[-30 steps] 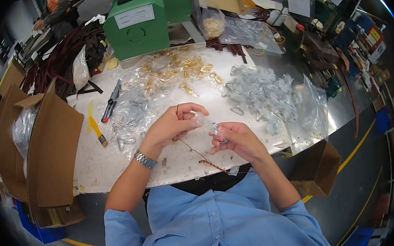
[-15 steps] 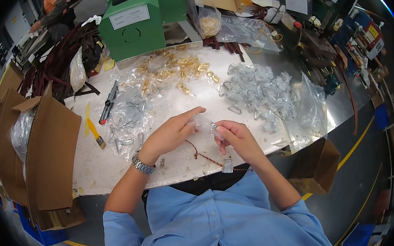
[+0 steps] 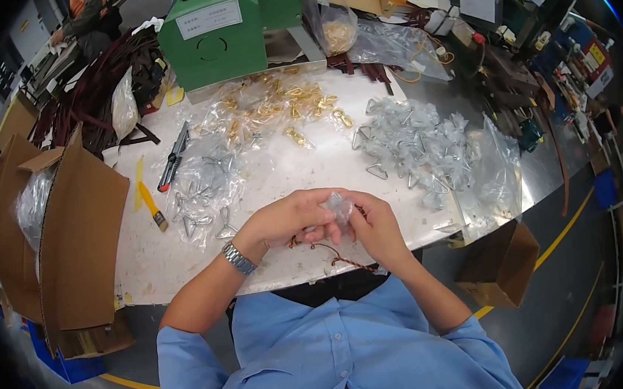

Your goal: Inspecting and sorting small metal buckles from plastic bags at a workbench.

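Note:
Close to the table's front edge, both hands meet at a small clear plastic bag (image 3: 339,207). My left hand (image 3: 287,217) pinches it between thumb and fingers, and my right hand (image 3: 378,224) grips its other side; whatever lies inside is hidden. A thin red-and-black cord (image 3: 341,258) trails beneath the hands toward the edge. Bagged silver triangular metal fittings (image 3: 204,193) lie to the left. A larger pile of similar bagged silver fittings (image 3: 418,148) spreads out on the right. Gold-coloured clasps (image 3: 289,104), partly in plastic, are heaped farther back.
A black and red utility knife (image 3: 174,158) and a yellow-handled brush (image 3: 152,207) lie left, beside an open cardboard box (image 3: 82,237). A green machine (image 3: 213,44) stands behind the clasps. Dark strips (image 3: 88,95) are piled at back left; another cardboard box (image 3: 503,266) sits below right.
Both hands have drawn nearer to me and closed together around the plastic bag. The left fingers, stretched out before, now pinch it. The cord has shifted slightly.

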A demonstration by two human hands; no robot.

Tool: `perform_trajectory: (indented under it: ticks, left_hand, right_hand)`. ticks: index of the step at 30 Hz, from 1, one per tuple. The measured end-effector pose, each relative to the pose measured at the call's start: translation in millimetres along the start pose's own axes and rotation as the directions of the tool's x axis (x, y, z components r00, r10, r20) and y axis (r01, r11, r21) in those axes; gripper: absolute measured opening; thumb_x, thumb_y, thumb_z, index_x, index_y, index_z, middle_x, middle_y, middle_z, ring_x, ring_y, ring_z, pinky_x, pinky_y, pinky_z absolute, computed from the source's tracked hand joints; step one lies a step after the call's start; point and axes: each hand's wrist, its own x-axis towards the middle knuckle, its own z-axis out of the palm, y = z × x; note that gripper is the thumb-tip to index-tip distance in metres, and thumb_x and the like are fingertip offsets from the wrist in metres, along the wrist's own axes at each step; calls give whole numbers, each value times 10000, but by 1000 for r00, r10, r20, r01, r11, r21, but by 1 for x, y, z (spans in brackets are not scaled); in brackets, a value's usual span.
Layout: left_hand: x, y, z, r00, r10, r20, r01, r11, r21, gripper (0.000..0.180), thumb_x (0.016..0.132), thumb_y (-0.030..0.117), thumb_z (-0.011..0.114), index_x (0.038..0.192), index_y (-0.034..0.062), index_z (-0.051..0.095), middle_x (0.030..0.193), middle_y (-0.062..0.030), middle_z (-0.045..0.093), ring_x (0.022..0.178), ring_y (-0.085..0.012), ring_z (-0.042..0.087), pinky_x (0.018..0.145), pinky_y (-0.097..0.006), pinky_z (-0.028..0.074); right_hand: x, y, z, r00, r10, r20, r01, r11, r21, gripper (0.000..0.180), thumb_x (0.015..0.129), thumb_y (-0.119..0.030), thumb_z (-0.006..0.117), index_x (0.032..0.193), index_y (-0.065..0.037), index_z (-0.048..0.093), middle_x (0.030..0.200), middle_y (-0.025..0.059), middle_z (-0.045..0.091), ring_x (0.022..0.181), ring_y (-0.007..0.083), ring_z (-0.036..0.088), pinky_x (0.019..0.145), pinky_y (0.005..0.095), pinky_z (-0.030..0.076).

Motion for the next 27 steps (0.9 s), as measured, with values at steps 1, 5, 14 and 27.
perform_trajectory:
  ticks: [1, 5, 14, 27]
  left_hand:
    - [2, -3, -3, 1000, -20, -14, 19, 996, -91, 541, 1090, 113, 529, 1614, 43, 414, 915, -104, 736, 600, -35, 451, 541, -186, 359]
    - [6, -14, 1, 994, 59, -94, -61, 998, -25, 361, 1065, 70, 509, 1395, -9, 630, 886, -65, 734, 617, -54, 533, 565, -220, 452]
    - [2, 6, 21, 758, 523, -390, -129, 707, 696, 327, 1030, 62, 563, 1324, 36, 703, 775, -118, 696, 692, -173, 660, 710, -319, 536]
    - [-82, 30, -99, 637, 685, -353, 602, -158, 783, 156, 851, 8, 627, 1000, 9, 670, 954, -181, 677, 832, -385, 723, 725, -473, 586]
  right_hand:
    - [-1, -2, 1, 1000, 0, 0, 0, 1000, 1, 270, 1079, -52, 520, 1271, 26, 693, 853, 66, 660, 626, 98, 574, 580, 289, 488]
    - [-5, -1, 6, 998, 53, 30, -57, 990, 129, 210, 1090, -70, 522, 1156, 25, 697, 826, 48, 634, 611, 94, 561, 564, 276, 474]
    - [19, -13, -11, 997, -49, -53, 52, 996, 70, 180, 1089, -99, 577, 1071, 42, 685, 789, 21, 612, 603, 64, 540, 520, 241, 436]
    - [53, -20, -51, 740, -670, 63, 378, 337, -862, 503, 805, 122, 617, 1284, -25, 670, 1462, 202, 531, 1460, 466, 409, 1202, 542, 366]
